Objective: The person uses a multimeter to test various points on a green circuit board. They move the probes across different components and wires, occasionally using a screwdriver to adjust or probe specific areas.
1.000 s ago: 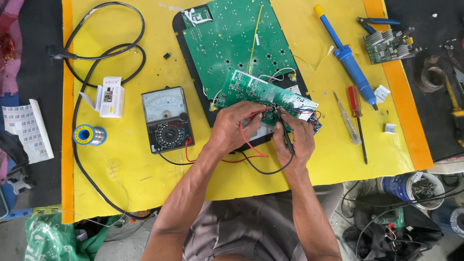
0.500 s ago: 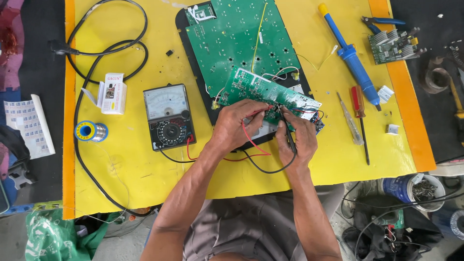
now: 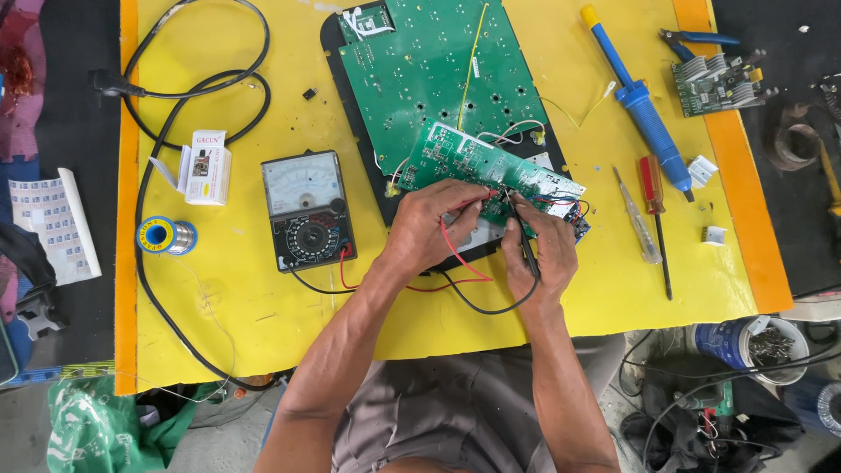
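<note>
Blue tub [image 3: 734, 340] holds screws; hands [image 3: 480, 235] probe board [image 3: 464, 162].

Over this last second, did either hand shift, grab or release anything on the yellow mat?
No visible change. The left hand keeps the red probe and the right hand the black probe on the small green circuit board; nothing was picked up or released. The analog multimeter and blue desoldering pump lie where they were.

the probe tips sit hidden under the fingers [image 3: 473, 194], and the large green board [image 3: 438, 79] runs past the top edge.
</note>
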